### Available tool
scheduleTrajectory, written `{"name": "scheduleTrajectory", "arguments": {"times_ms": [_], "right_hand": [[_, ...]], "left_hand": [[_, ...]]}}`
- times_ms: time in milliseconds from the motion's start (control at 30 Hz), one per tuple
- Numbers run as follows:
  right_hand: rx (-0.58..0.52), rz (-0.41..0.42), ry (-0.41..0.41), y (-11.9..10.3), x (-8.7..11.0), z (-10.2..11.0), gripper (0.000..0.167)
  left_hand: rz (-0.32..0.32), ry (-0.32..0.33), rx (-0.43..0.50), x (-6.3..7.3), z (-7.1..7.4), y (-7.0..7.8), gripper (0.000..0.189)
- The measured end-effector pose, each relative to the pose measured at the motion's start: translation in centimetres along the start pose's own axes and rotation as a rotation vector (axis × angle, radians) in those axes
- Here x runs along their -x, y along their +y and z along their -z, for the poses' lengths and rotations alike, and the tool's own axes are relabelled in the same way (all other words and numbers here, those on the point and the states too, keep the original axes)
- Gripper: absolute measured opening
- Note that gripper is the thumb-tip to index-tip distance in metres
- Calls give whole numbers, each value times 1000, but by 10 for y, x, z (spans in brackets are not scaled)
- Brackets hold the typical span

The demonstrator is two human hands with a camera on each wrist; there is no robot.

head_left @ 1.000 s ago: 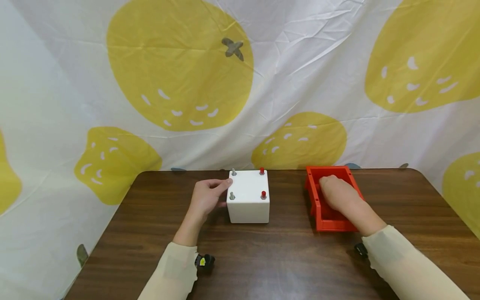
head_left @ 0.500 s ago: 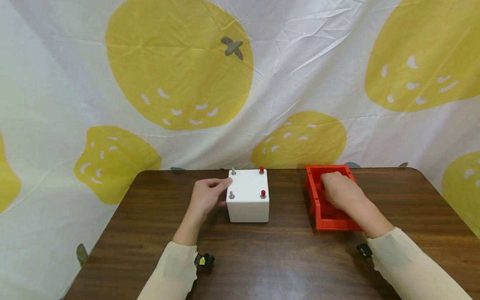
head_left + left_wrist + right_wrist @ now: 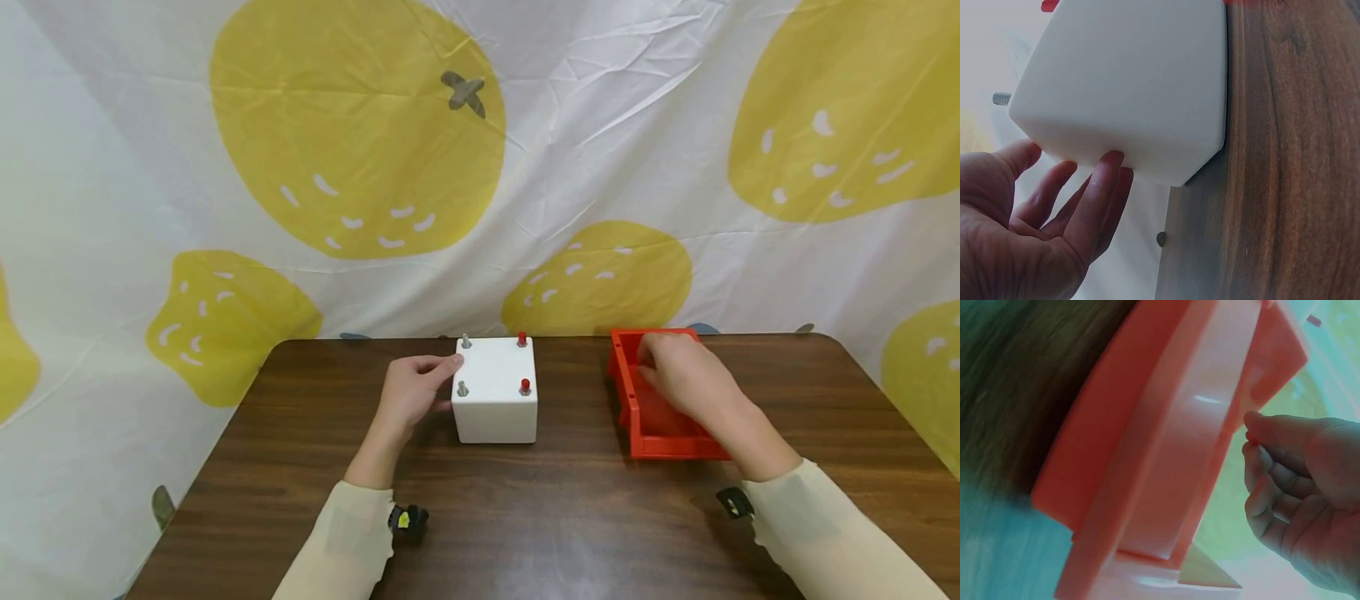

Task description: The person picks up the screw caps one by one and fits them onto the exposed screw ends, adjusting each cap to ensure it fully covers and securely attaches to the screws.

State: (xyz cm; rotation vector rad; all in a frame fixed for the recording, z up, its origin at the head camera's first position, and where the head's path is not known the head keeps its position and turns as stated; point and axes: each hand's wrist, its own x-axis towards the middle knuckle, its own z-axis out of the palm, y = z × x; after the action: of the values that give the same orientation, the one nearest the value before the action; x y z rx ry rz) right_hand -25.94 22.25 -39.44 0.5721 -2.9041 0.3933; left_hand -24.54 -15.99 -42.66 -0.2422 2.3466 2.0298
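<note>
A white box [image 3: 495,371] stands on the table with upright metal bolts at its top corners. Both left bolts [image 3: 462,388] are bare, while red caps [image 3: 525,386] cover both right ones. My left hand [image 3: 411,392] rests its thumb and fingertips against the box's left side, and the left wrist view shows the fingers [image 3: 1094,200] only touching that face. Over the red bin [image 3: 667,447], my right hand [image 3: 686,379] pinches a small red piece [image 3: 1251,437] between thumb and forefinger. Most of that piece is hidden by the fingertips.
The brown wooden table [image 3: 570,517] reaches back to a white cloth [image 3: 360,300] printed with yellow fruit. Between the box and the bin lies a strip of bare wood. Black wrist cameras [image 3: 408,518] are worn on both arms.
My right hand has risen from inside the bin and shifted slightly right, now pinching the small red piece. The left hand and the box have stayed in place.
</note>
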Motion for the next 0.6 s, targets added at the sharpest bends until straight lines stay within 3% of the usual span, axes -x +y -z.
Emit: {"name": "scheduleTrajectory", "arguments": {"times_ms": [233, 600], "right_hand": [[-80, 40, 113, -11, 2, 5, 13], [-225, 80, 222, -28, 3, 10, 13]], "left_hand": [[-1, 0, -8, 0, 0, 0, 39], [10, 4, -22, -1, 0, 0, 41]]}}
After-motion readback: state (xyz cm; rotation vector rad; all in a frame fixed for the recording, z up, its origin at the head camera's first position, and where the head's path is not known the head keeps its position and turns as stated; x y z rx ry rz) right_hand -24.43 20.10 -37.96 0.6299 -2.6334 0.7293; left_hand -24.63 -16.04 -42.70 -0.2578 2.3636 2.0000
